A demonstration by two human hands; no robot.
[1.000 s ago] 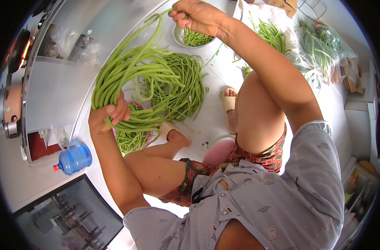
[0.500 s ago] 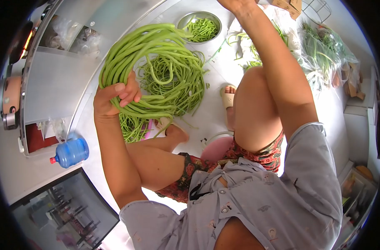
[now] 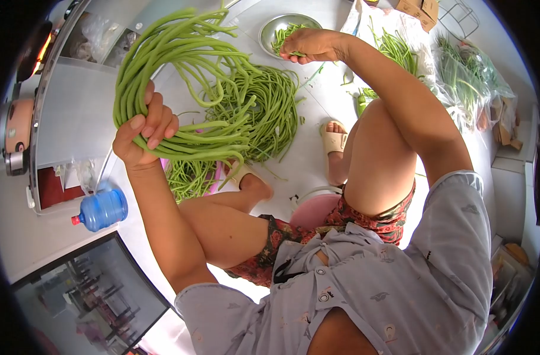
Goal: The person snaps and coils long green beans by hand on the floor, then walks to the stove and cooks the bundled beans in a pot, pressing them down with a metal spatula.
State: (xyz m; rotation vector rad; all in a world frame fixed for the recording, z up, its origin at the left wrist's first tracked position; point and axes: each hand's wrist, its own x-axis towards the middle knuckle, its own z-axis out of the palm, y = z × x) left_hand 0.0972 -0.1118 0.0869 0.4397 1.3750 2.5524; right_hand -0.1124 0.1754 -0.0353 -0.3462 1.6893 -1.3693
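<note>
Our right hand [image 3: 310, 46], grip unclear, now reaches the round metal bowl [image 3: 268, 31]; our left hand [image 3: 144, 131] clasps long green beans [image 3: 138, 65], likely freeing tips.

Bright green bean bundle [image 3: 127, 83], pale surroundings, as I see it from here.
I make out a deeper green bean pile [image 3: 279, 115] on the white floor [image 3: 308, 151], a silver-grey bowl [image 3: 272, 31], a grey-blue shirt [image 3: 364, 290] dotted with small motifs, and red shorts [image 3: 373, 222] with a dark floral pattern; the bottle [image 3: 106, 209] is translucent blue, its cap [image 3: 75, 219] red, the right sandal [image 3: 336, 142] cream, the carton [image 3: 418, 10] brown.
</note>
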